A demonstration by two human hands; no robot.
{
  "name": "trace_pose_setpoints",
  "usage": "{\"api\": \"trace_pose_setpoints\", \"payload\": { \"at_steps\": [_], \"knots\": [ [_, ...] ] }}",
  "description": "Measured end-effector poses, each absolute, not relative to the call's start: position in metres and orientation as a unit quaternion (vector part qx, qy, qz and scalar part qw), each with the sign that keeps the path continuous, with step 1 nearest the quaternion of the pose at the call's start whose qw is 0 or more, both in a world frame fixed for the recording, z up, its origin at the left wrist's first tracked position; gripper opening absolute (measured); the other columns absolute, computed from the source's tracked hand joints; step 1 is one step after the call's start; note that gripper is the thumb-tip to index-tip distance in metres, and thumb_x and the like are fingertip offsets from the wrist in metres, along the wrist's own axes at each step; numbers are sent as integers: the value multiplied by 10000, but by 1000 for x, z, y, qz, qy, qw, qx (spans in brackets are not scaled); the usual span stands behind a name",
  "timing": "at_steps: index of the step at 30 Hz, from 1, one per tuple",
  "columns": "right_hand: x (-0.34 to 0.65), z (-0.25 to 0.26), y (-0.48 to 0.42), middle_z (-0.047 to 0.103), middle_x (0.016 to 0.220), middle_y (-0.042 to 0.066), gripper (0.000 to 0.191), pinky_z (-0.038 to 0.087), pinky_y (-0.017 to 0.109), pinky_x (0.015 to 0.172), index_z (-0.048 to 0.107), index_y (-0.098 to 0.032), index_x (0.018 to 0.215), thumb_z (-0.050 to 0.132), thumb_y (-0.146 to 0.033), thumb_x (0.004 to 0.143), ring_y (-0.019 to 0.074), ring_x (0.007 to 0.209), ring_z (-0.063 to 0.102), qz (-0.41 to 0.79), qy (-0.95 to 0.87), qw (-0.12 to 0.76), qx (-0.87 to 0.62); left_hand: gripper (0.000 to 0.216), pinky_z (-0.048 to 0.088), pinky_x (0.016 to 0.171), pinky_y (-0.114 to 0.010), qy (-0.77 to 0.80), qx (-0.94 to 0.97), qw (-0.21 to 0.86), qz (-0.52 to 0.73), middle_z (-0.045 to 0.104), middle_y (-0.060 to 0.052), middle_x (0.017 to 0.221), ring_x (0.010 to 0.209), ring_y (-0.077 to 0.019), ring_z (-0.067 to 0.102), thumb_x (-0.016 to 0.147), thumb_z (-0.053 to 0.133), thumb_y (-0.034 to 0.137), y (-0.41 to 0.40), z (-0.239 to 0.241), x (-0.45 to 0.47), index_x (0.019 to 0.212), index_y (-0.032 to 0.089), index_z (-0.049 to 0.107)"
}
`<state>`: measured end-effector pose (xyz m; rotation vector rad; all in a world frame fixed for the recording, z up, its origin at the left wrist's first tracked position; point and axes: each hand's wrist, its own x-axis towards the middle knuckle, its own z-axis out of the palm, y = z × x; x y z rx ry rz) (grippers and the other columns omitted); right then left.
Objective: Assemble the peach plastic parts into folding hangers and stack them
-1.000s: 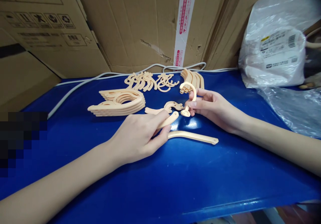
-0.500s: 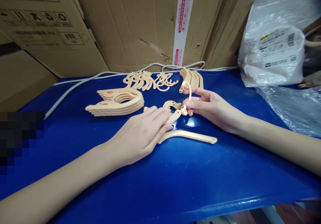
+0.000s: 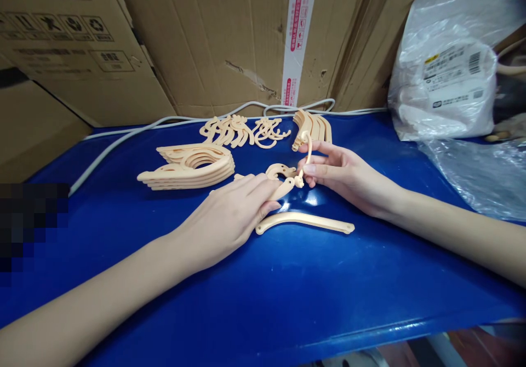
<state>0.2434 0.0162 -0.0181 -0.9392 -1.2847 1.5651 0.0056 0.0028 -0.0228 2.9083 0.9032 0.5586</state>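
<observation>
My right hand pinches a cream plastic hanger hook between thumb and fingers. The hook stands upright, its thick lower end close to the tip of a cream hanger arm. My left hand is closed over that arm from above and hides most of it. Just behind the left fingers shows a curved cream piece with holes. A loose, bent hanger arm lies on the blue table surface in front of both hands.
Stacked flat cream hanger parts lie to the left. Farther back are a pile of hooks and several curved arms. A white cable runs along cardboard boxes. A plastic-wrapped package sits at right.
My left hand has shifted slightly left, and the left end of the loose hanger arm now shows. My right hand keeps its pinch on the hook, almost unmoved.
</observation>
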Motion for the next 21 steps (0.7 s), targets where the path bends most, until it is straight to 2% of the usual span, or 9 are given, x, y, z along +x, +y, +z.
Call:
{"api": "trace_pose_setpoints", "payload": {
  "at_steps": [4,8,12,21],
  "knots": [
    [245,-19,17,661,736,-46,483,444,233,662,564,-159,1128,843,-240,743,83,674,572,628,-520,441,-375,317,491,824,-335,293,941,-7,173,679,-87,1103,990,-246,647,1069,320,301,2,-23,6,1172,154,581],
    [245,-20,17,664,729,-51,534,444,234,666,562,-149,1158,845,-180,707,84,670,578,622,-526,440,-379,344,505,761,-313,286,942,-38,172,695,-88,1123,942,-231,672,1072,316,301,-1,-23,7,1221,142,582],
    [245,-21,17,659,695,-58,538,439,234,671,559,-147,1157,836,-164,697,83,651,576,612,-535,434,-388,350,515,755,-307,277,941,-65,184,711,-103,1122,951,-229,696,1074,309,283,-3,-24,9,1180,125,604],
    [247,-23,18,672,684,-60,473,420,228,669,543,-169,1107,814,-154,721,76,631,552,606,-559,422,-378,388,528,660,-301,279,938,-93,186,729,-103,1074,839,-221,724,1078,295,310,-4,-24,11,1145,125,629]
  ]
}}
